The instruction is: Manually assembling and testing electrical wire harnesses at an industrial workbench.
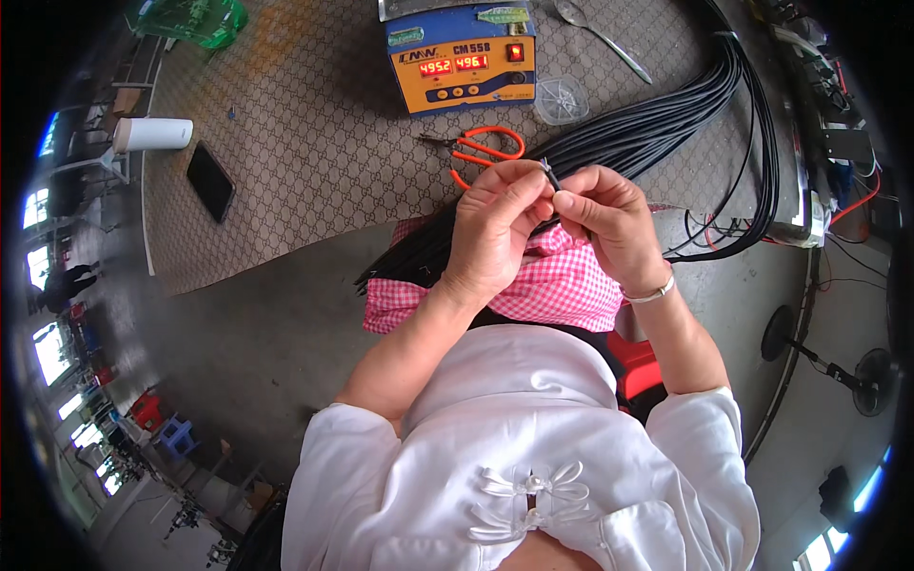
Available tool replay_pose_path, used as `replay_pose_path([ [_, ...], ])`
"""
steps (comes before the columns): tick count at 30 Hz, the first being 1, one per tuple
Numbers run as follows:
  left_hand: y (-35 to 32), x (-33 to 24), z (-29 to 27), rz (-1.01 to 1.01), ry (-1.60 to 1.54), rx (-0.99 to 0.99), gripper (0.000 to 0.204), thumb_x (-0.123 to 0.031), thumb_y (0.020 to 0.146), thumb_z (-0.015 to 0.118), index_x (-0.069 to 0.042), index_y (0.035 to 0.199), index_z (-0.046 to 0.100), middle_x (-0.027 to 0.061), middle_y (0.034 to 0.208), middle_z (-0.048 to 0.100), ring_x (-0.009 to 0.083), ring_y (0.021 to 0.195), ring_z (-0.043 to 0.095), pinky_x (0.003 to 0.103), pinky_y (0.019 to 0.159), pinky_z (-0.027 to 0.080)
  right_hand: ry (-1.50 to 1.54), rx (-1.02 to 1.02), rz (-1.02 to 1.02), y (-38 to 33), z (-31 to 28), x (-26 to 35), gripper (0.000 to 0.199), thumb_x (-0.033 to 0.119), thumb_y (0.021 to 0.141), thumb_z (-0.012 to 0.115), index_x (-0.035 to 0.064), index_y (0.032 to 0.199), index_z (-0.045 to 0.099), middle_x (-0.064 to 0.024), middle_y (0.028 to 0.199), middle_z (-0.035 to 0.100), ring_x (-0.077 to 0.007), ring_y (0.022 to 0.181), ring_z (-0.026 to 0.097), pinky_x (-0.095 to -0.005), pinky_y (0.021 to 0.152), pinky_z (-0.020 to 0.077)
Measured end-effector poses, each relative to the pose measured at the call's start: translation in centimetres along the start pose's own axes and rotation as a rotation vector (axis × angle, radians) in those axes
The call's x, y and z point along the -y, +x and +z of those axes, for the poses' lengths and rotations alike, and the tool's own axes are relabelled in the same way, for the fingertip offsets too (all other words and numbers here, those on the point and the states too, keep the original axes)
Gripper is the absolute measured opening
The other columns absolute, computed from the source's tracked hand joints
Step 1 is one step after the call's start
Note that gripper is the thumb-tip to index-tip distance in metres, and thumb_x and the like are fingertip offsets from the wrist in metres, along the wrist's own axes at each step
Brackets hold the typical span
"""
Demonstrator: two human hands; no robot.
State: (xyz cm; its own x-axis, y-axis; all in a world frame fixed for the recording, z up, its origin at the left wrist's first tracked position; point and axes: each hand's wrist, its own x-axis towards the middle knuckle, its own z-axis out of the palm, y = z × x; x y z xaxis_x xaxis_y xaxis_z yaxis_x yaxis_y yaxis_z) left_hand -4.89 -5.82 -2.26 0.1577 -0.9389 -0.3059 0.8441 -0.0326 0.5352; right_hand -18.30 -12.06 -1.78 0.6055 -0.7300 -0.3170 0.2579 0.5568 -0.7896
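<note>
Both my hands meet over the table's near edge, fingertips pinched together. Between them is the end of a black cable [552, 178], with small pale strands at its tip. My left hand [497, 224] closes thumb and forefinger on it from the left. My right hand [609, 217], with a bracelet at the wrist, pinches it from the right. Beneath and beside my hands runs a thick bundle of black cables [657, 122], its cut ends hanging over my lap at the left. Just beyond my left hand lie orange-handled cutters [492, 143], partly covered by that hand.
A blue and orange control box [462, 71] with lit red digits stands at the back. Near it are a clear plastic dish [562, 101] and a metal spoon [609, 43]. At left are a phone [210, 183], white cup [154, 134] and green container [205, 24]. Pink checked cloth [562, 290] covers my lap.
</note>
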Motion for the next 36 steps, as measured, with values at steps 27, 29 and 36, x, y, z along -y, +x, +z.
replay_pose_path([
  [27,-0.1,-0.7,-0.1,-0.056,0.032,0.013,0.015,-0.019,0.088,0.052,-0.006,0.086,0.058,0.0036,0.078,0.058,0.0097,0.067,0.054,0.023,0.065,0.045,-0.174,-0.072,-0.08,0.0,0.5,0.0,0.007,0.003,0.078,0.064,0.0001,0.079,0.058,-0.0013,0.068,0.057,-0.0042,0.055,0.046,-0.0169,0.048,0.0355],
  [29,-0.2,-0.7,-0.1,-0.059,0.027,0.015,0.016,-0.02,0.088,0.052,-0.006,0.086,0.058,0.0035,0.078,0.058,0.0099,0.067,0.054,0.023,0.065,0.045,-0.133,-0.047,-0.068,0.0,0.4,0.0,0.006,0.003,0.078,0.063,-0.0002,0.079,0.058,-0.0019,0.068,0.057,-0.0049,0.055,0.046,-0.0173,0.048,0.0354],
  [36,-0.1,-1.1,-0.2,-0.122,-0.005,0.016,0.024,-0.027,0.089,0.049,-0.005,0.086,0.059,0.0034,0.076,0.058,0.011,0.066,0.054,0.024,0.064,0.044,-0.018,0.002,-0.004,-0.1,0.2,0.1,0.006,0.004,0.08,0.061,-0.0007,0.08,0.057,-0.0041,0.069,0.057,-0.0068,0.055,0.046,-0.0183,0.049,0.0354],
])
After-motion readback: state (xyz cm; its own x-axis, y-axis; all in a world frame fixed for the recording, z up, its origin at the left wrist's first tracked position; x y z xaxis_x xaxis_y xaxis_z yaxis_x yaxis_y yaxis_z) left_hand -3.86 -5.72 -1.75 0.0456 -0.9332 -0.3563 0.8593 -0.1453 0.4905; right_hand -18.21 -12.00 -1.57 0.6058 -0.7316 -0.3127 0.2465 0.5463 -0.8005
